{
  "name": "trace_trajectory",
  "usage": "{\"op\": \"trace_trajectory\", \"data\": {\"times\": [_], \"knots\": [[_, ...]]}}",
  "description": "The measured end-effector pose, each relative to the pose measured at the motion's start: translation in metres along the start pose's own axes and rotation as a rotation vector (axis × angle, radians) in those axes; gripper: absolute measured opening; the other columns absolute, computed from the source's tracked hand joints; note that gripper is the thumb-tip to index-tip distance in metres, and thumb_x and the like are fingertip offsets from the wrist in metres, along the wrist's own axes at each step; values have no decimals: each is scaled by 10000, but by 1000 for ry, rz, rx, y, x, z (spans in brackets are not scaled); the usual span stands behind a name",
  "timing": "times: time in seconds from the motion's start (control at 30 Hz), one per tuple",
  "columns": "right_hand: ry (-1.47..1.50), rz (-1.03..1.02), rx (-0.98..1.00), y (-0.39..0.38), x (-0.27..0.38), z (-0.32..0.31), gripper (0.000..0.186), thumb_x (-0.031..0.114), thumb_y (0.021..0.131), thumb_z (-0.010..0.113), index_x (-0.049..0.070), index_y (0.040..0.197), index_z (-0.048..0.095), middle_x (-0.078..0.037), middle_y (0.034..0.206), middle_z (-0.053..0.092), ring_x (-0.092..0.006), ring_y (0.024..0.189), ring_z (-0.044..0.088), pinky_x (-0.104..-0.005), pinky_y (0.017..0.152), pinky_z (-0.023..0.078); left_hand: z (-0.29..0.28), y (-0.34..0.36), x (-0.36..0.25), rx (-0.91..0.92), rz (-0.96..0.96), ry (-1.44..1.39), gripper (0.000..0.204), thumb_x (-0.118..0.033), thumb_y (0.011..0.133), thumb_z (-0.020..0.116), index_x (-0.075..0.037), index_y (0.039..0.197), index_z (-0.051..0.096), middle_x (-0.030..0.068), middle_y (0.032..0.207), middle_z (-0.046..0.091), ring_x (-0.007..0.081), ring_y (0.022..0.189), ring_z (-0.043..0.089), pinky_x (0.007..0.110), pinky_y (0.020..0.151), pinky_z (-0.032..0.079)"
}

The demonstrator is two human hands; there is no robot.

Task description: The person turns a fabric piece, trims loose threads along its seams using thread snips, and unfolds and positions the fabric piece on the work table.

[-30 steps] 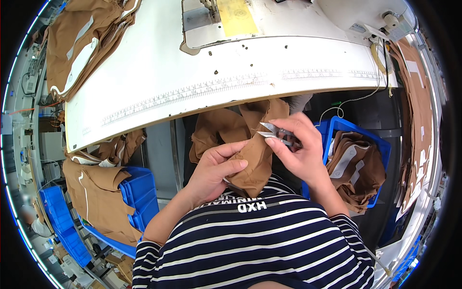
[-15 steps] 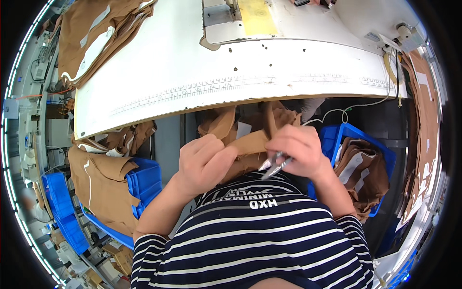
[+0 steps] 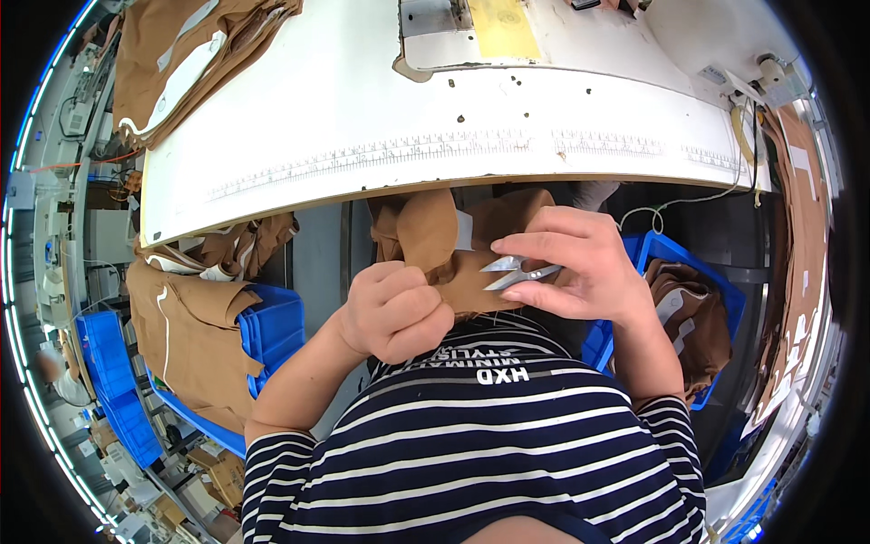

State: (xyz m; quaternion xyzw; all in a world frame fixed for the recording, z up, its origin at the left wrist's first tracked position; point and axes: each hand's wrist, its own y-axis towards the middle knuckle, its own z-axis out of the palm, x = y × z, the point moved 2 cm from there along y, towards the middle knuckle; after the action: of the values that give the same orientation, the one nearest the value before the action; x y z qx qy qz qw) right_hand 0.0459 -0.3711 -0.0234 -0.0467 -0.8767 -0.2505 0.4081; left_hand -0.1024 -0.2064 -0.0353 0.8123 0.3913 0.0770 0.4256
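One brown fabric piece [image 3: 469,288] sits near mid-view. At its nine o'clock, the left hand [image 3: 395,313], curled fist-like, clenches its edge; at three, the right hand [image 3: 584,272] grips thread snips [image 3: 509,276], blades parted toward nine. At twelve stands a white sewing table [image 3: 362,100].

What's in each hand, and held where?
Right hand: metal snips, by the handles, blades apart. Left hand: brown cloth, in the closed fist; exact grip spot hidden.

We've got a white table [image 3: 317,104] here, ruler scale [image 3: 372,156] along the near edge, brown cloth [image 3: 149,63] heaped far left, sewing machine [image 3: 702,41] at the back.
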Motion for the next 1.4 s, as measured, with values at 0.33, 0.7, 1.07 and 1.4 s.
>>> {"op": "trace_trajectory", "data": {"times": [0.33, 0.7, 1.07, 1.4], "knots": [[-195, -219, 67, 15, 9, 2, 325, 284, 622, 765, 82, 864, 685, -1, 610, 484, -146, 515, 482, -266, 456, 376, 3, 1, -1, -39, 4, -37, 208, -105, 552, 628, -36, 735, 560, 49, 727, 459, 168, 565, 465, 259, 428, 357], [-64, -249, 110, 14, 5, 3, 333, 246, 590, 794, 60, 847, 692, -18, 622, 504, -154, 521, 498, -265, 444, 377, 7, -4, 1, -84, -42, -86, 243, -90, 526, 619, -10, 748, 559, 76, 732, 457, 199, 562, 483, 285, 435, 388], [512, 86, 65, -8, -16, 21, 279, 142, 642, 805, 29, 870, 691, -16, 657, 531, -89, 546, 464, -221, 469, 340, 17, 17, -3, -53, -441, -228, 309, 8, 582, 743, -88, 698, 473, 41, 816, 608, 225, 698, 529, 269, 587, 429], [871, 443, 156, -19, -27, 20, 237, 153, 702, 788, 40, 863, 656, 50, 672, 545, -19, 603, 448, -180, 519, 332, 20, 15, 3, 132, -1082, -858, 106, -28, 780, 672, -27, 876, 626, 7, 799, 570, 62, 691, 494, 200, 596, 391]]}}
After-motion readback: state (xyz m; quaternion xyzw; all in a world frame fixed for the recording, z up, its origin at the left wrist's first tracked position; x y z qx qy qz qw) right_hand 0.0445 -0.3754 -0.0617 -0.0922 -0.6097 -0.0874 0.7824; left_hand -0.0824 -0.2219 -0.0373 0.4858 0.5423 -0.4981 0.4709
